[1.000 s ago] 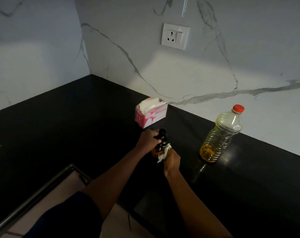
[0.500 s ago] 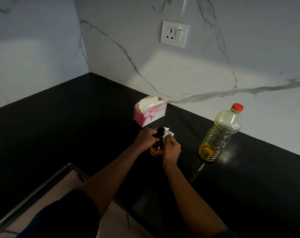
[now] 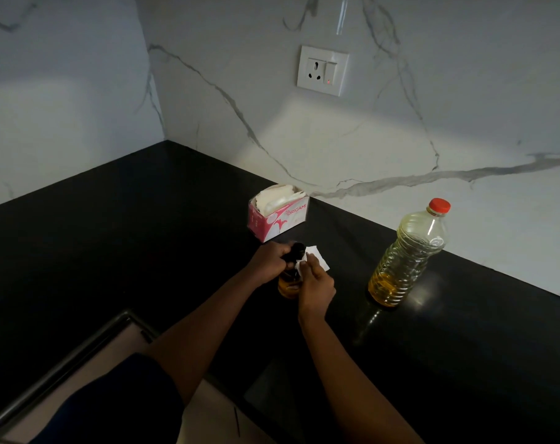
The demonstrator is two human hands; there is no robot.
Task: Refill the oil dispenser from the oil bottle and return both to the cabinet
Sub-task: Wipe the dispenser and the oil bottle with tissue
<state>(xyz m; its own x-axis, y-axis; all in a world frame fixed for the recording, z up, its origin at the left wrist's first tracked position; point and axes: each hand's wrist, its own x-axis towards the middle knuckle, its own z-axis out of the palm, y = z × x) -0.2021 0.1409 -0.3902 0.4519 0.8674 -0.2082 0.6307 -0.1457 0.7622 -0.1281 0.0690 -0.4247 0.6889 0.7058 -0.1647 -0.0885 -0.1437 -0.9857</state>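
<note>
Oil dispenser (image 3: 286,286): upright on the black tabletop (image 3: 144,235), near centre, amber oil visible in its base. Its black top is gripped by the left hand (image 3: 269,262).
Right hand (image 3: 317,285): a white tissue (image 3: 318,256) is pinched against the dispenser's neck.
Oil bottle (image 3: 406,257): upright, well apart to the right, red cap (image 3: 439,205) fitted, oil low.
Tissue box (image 3: 281,219): just beyond the dispenser.
Step judged: pouring done, dispenser being wiped.
Next required: tissue discarded; both vessels, possibly slick, gripped firmly and carried to the cabinet, not in view.

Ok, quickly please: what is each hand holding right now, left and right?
Left hand: grips the black top of the oil dispenser.
Right hand: pinches a white tissue beside that top.
</note>
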